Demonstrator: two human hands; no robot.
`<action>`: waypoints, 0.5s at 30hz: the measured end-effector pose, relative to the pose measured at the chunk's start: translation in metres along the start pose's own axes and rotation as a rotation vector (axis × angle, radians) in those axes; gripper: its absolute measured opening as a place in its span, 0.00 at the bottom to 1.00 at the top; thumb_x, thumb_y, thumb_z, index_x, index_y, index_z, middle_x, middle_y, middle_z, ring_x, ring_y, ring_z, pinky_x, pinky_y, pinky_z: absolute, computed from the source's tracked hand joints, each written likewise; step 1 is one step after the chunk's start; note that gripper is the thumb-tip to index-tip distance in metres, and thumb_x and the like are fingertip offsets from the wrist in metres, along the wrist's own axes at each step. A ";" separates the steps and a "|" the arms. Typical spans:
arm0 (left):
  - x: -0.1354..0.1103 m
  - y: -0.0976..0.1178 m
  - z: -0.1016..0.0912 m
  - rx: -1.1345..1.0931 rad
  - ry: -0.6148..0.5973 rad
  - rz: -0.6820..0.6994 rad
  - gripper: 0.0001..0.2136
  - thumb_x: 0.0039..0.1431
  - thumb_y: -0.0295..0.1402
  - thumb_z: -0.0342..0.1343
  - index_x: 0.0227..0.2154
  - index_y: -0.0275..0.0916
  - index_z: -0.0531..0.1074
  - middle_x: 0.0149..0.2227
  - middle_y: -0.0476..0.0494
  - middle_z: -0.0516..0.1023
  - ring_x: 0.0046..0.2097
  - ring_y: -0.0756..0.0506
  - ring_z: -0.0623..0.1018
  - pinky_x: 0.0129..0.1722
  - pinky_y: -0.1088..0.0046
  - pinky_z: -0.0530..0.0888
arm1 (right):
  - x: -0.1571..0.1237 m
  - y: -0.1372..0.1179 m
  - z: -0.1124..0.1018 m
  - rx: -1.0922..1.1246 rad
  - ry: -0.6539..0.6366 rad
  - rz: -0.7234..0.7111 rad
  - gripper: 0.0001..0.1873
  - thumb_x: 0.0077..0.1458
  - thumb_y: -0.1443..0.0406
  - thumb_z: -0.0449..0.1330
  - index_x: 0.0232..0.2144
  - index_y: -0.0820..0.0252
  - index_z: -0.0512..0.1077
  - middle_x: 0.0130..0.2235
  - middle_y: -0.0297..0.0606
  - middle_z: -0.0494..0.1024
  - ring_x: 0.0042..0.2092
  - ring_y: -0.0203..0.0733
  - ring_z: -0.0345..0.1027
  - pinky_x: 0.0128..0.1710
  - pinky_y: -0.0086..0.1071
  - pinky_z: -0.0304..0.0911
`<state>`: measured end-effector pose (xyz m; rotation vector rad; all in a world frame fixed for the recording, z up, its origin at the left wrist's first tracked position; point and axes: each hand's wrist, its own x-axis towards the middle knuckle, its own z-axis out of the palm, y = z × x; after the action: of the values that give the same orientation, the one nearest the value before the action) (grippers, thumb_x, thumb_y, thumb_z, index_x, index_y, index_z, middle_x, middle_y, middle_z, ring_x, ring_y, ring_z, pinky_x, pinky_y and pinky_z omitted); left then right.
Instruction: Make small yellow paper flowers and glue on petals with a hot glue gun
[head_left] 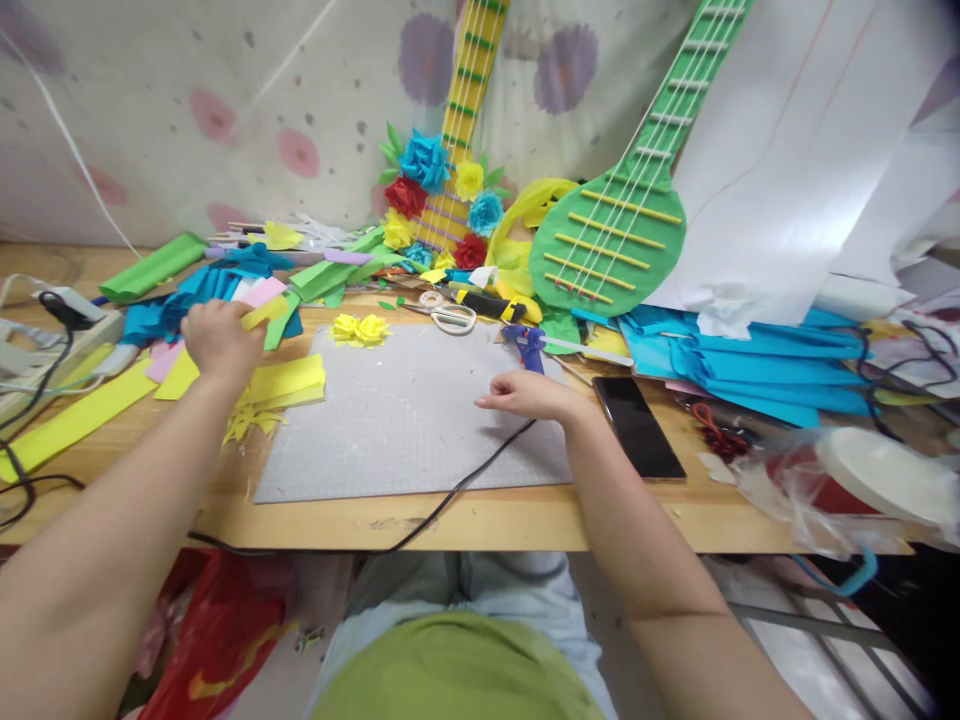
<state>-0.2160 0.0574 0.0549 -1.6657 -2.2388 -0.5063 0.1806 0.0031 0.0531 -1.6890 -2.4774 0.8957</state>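
My left hand [220, 340] is closed over a yellow crepe paper strip [264, 312], among the paper pieces at the left. Beside it lie a folded stack of yellow paper [289, 382] and some yellow cut petals [251, 420]. My right hand [525, 393] hovers over the right part of the grey cutting mat [405, 430], fingers curled in with nothing visible in them. Just behind it is a blue glue gun [529, 347] with a glue stick in its back. Two yellow paper flowers [360, 330] lie at the mat's far left corner.
Scissors [454, 317] and a yellow-black cutter [491, 305] lie behind the mat. A green paper guitar [611, 240] and a yellow one with flowers [457, 130] lean at the back. A phone [637, 427] and wrapped cup [862, 475] are right; a black cord [450, 497] crosses the front.
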 end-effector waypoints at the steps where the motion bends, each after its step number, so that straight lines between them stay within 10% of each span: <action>1: -0.007 0.005 0.001 -0.017 0.062 0.080 0.18 0.54 0.42 0.45 0.39 0.36 0.70 0.41 0.38 0.71 0.47 0.39 0.65 0.46 0.58 0.61 | 0.001 -0.001 0.001 0.004 -0.003 -0.008 0.24 0.48 0.45 0.51 0.17 0.58 0.59 0.20 0.30 0.63 0.23 0.32 0.52 0.22 0.29 0.44; 5: -0.038 0.019 0.018 -0.062 -0.103 0.368 0.16 0.54 0.43 0.46 0.36 0.38 0.71 0.39 0.39 0.73 0.45 0.40 0.68 0.45 0.63 0.62 | 0.006 -0.004 0.004 0.027 -0.031 -0.049 0.21 0.48 0.48 0.53 0.19 0.58 0.62 0.22 0.31 0.66 0.24 0.32 0.54 0.22 0.28 0.45; 15: -0.056 0.017 0.008 -0.311 -0.244 0.290 0.18 0.51 0.45 0.46 0.41 0.42 0.68 0.44 0.44 0.74 0.46 0.44 0.72 0.44 0.70 0.66 | 0.011 -0.008 0.010 0.090 -0.038 -0.130 0.19 0.48 0.49 0.54 0.23 0.59 0.63 0.24 0.31 0.67 0.26 0.33 0.56 0.24 0.27 0.48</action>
<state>-0.1842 0.0176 0.0244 -2.2762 -2.1029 -0.6305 0.1663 0.0055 0.0448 -1.4790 -2.4954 1.0168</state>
